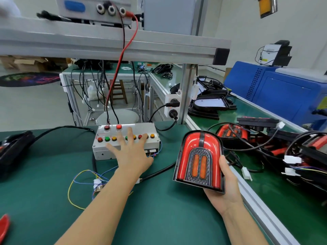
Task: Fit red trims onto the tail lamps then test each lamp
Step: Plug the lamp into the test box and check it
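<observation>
Tail lamp (199,160) held up off the green bench mat (159,218), at about 4 o'clock from frame centre, face toward the camera: red arch-shaped trim around a dark patterned centre with two orange vertical strips. Right hand (225,184) grips it from below and along its right edge, thumb up the side, palm under the base. A black cable runs from the lamp's lower left toward the middle of the mat. Left hand (131,152) spread flat, fingers straight, over the grey test box (123,140) at 9 o'clock of the lamp; fingertips lie on the row of red, green and orange buttons, though which button is pressed, if any, cannot be told. Coloured loose wires (83,181) with a white connector lie on the mat at 7 o'clock of the box. At 2 to 3 o'clock of the held lamp, a heap of other lamps (233,133) and black wiring. Red trim piece (4,227) at the lower left edge.
</observation>
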